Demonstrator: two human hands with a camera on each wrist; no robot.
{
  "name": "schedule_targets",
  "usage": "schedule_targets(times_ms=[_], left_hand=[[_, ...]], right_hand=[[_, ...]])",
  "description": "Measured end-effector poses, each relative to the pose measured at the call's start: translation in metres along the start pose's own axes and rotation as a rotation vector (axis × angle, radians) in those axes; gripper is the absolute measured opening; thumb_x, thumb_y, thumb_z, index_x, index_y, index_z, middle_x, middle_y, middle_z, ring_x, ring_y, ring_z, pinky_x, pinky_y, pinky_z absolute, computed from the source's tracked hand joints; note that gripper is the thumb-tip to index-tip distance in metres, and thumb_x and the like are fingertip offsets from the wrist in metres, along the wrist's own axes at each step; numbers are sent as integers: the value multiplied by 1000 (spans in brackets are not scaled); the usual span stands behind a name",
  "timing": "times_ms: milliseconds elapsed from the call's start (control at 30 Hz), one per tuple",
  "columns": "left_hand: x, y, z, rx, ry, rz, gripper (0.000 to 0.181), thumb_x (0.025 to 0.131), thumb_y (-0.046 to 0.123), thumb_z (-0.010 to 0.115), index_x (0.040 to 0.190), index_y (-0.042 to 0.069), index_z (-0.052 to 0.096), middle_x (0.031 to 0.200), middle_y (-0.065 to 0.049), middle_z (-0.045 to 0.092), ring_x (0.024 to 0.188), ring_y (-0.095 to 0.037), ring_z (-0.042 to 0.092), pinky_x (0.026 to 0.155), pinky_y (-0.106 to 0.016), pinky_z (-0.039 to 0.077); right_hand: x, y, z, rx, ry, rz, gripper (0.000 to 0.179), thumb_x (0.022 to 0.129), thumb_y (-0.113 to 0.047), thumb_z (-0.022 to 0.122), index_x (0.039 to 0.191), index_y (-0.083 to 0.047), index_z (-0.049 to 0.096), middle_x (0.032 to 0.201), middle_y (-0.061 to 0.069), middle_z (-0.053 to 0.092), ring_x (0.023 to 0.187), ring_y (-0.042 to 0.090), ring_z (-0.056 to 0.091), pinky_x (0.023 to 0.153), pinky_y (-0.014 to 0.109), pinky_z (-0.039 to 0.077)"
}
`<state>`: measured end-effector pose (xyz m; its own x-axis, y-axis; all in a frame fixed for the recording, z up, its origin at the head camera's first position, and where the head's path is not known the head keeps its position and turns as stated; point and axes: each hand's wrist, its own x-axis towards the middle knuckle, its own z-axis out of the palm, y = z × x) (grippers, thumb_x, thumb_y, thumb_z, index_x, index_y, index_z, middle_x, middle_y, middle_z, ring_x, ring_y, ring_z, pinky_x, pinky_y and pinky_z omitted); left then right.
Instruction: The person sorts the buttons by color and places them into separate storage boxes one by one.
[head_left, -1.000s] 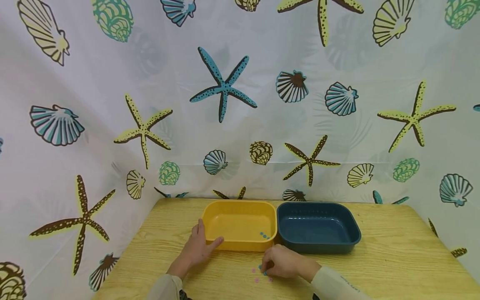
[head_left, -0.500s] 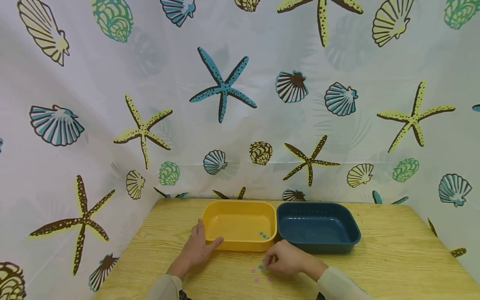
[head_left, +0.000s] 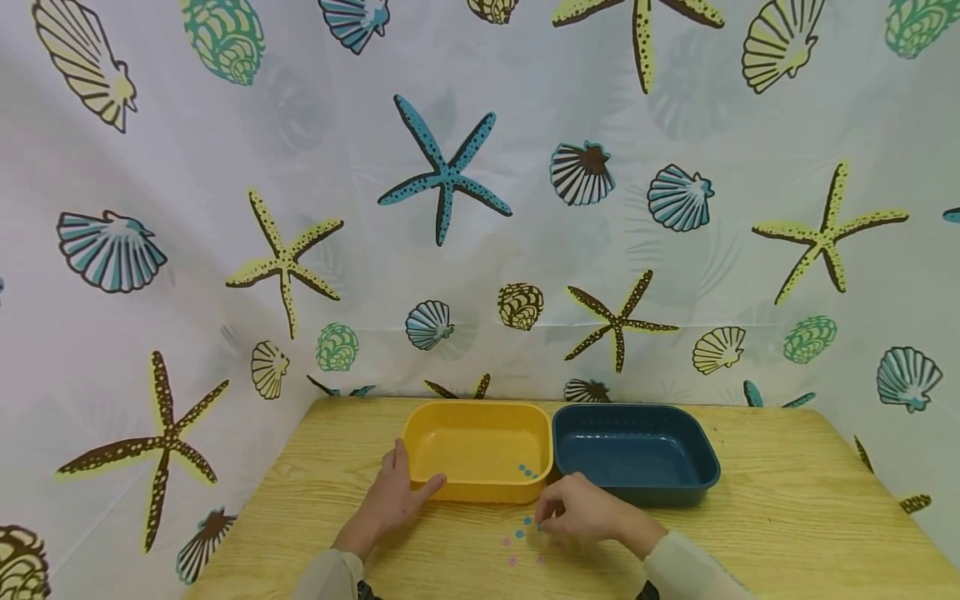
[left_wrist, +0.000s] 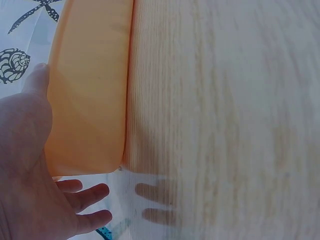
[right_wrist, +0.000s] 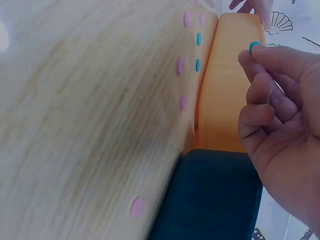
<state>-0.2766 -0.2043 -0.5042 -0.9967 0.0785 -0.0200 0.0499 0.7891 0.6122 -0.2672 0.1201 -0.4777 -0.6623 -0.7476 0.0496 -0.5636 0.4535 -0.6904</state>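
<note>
Between thumb and index finger, my right hand (head_left: 581, 510) pinches a small round blue button (right_wrist: 254, 46), lifted off the table near the front of the yellow bin (head_left: 480, 492). Two blue buttons (head_left: 520, 534) lie on the table just left of that hand. Several pink buttons (head_left: 513, 561) are scattered close by; one more pink button (right_wrist: 137, 206) shows in the right wrist view near the blue bin. My left hand (head_left: 392, 500) rests at the yellow bin's front left corner, fingers extended along its side and thumb by its front. A few blue buttons (head_left: 528, 473) lie inside the yellow bin.
A dark blue bin (head_left: 645, 497) stands directly right of the yellow one, their sides close together. Both are on a wooden table (head_left: 780, 517). A white curtain (head_left: 495, 258) printed with shells and starfish hangs behind and at both sides.
My right hand has drawn a blue button from the table and moved slightly up and right with it, uncovering two other blue buttons. The left hand has stayed put.
</note>
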Motion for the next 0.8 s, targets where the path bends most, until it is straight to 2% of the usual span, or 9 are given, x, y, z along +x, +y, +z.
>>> schedule_targets(times_ms=[333, 533, 800], left_hand=[[-1, 1, 0, -2, -4, 0, 111, 87, 65, 51, 146, -10, -5, 146, -36, 10, 128, -51, 30, 100, -57, 32], [-2, 1, -1, -6, -6, -2, 109, 87, 63, 51, 146, -10, -5, 147, -36, 10, 129, -51, 29, 100, -57, 32], [-2, 0, 0, -6, -3, 1, 108, 88, 62, 52, 146, -10, -5, 147, -37, 9, 129, -51, 29, 100, -57, 31]], right_hand=[[-2, -2, -7, 61, 14, -2, 6, 88, -8, 67, 89, -8, 72, 84, -12, 66, 71, 3, 60, 65, 22, 50], [-1, -5, -11, 106, 41, 27, 6, 88, -6, 66, 89, -6, 72, 82, -2, 68, 68, 8, 62, 62, 24, 51], [3, -5, -16, 63, 98, 39, 8, 88, -7, 66, 87, -12, 71, 84, -8, 68, 74, 6, 62, 67, 24, 51]])
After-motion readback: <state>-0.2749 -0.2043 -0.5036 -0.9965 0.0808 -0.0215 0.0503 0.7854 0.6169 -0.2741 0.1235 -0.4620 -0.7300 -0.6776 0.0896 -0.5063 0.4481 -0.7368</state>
